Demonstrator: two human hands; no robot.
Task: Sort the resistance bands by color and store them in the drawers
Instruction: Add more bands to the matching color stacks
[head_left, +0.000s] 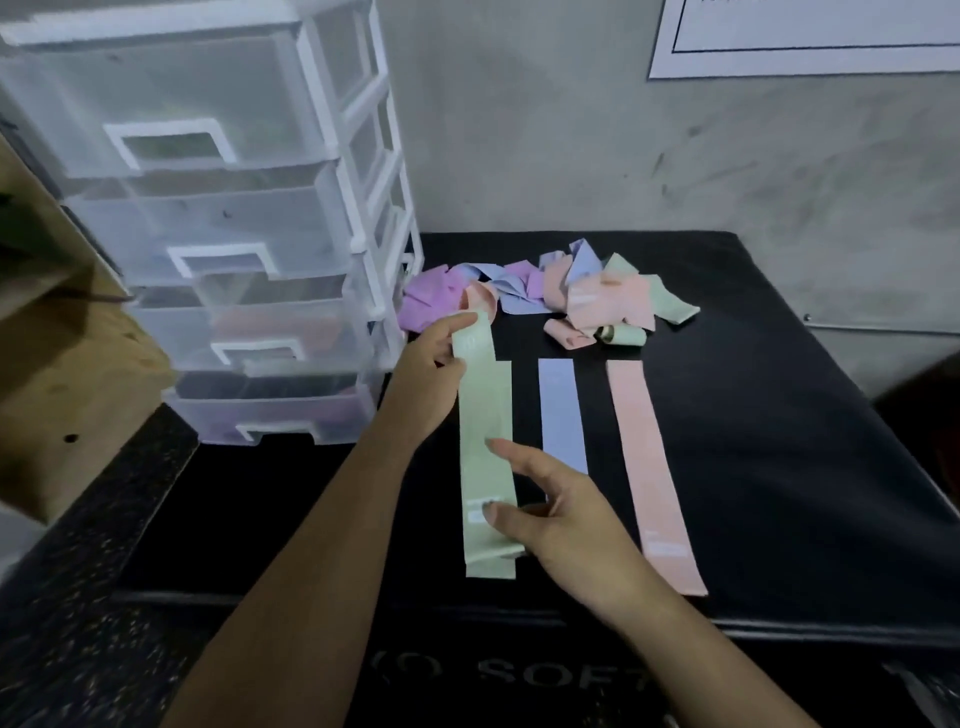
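In the head view, a green band is held stretched lengthwise over the black table. Its far end is pinched by the left hand. Its near end is grasped in the grip of the right hand, with the thumb pressed on top near the label. It appears to be laid on a second green strip beneath, probably so that like colours are stacked flat. Just beside it, a blue band and a pink band are laid out in parallel, apart from one another, seemingly as starts of colour rows. A tangled pile of unsorted bands is left further back. The clear drawer unit is stood at the left edge, within reach. Pinkish and purple contents can be made out faintly in its lower drawers.
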